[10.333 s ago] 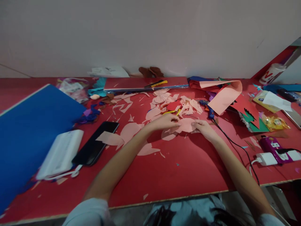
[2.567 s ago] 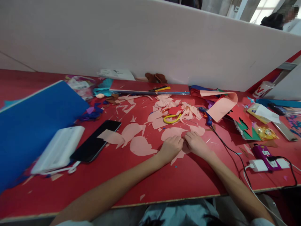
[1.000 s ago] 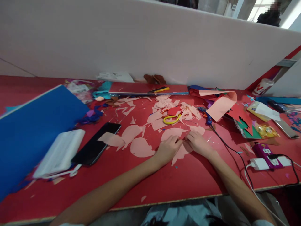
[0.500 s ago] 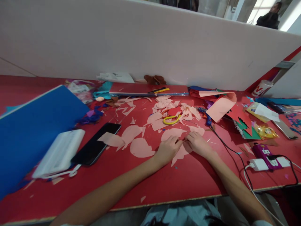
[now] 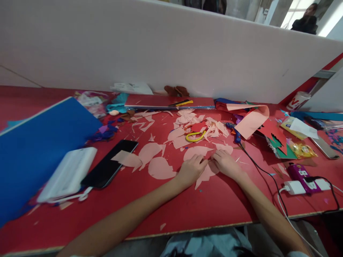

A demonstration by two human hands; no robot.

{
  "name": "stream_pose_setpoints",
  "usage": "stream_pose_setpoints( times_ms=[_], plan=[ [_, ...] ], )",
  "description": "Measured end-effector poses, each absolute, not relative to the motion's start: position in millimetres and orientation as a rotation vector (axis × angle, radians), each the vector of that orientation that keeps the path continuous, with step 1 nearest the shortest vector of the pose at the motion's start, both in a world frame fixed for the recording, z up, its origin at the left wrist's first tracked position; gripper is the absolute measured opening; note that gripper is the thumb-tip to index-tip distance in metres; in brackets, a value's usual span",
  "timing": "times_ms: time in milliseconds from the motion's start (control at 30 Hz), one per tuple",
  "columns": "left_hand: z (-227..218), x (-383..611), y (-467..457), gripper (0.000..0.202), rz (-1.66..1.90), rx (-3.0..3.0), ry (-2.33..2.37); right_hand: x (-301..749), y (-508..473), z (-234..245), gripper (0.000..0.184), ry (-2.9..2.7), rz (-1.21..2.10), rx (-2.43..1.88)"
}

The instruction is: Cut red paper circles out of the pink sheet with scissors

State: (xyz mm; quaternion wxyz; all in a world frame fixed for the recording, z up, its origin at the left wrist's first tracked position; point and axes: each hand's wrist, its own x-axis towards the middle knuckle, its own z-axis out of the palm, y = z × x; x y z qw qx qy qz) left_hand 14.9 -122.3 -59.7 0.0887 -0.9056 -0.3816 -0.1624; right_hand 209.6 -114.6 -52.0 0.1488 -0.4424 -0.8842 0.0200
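Observation:
My left hand [image 5: 191, 170] and my right hand [image 5: 226, 164] rest close together on the red tabletop [image 5: 219, 205], their fingertips almost meeting. A thin dark sliver [image 5: 210, 160] shows between the fingertips, and I cannot tell whether either hand grips it. A jagged salmon-pink paper scrap [image 5: 205, 175] lies under both hands. Another pink cut piece [image 5: 195, 151] sits just beyond them. A rounded pink piece [image 5: 160, 167] lies left of my left hand. Yellow-handled scissors [image 5: 195, 136] lie among paper scraps farther forward.
A black phone [image 5: 108, 163], white pouch [image 5: 68, 175] and blue board [image 5: 40, 142] lie to the left. To the right are a blue glue gun [image 5: 233, 131] with a black cord, and a white charger [image 5: 293, 187]. A white partition [image 5: 160, 46] runs behind the table.
Over the last second my hands have barely moved. Compared with ten seconds ago, they sit lower and nearer me, the pink sheet is no longer lifted, and the view has tilted upward.

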Motion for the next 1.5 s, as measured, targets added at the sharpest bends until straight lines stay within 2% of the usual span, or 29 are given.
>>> stream_pose_setpoints(
  times_ms=[833, 1133, 1500],
  plan=[
    [-57.3, 14.5, -124.4, 0.016, -0.475, -2.653, -1.018, 208.7, -115.8, -52.4, 0.007, -2.536, -0.012, -1.277],
    [-59.0, 15.5, -123.7, 0.015, -0.495, -2.663, -1.068, 208.7, -116.5, -52.3, 0.009, -2.513, 0.055, -1.282],
    [-61.0, 15.6, -123.8, 0.026, -0.515, -2.613, -1.077, 207.6, -117.4, -51.7, 0.014, -2.523, -0.03, -1.295]
  ],
)
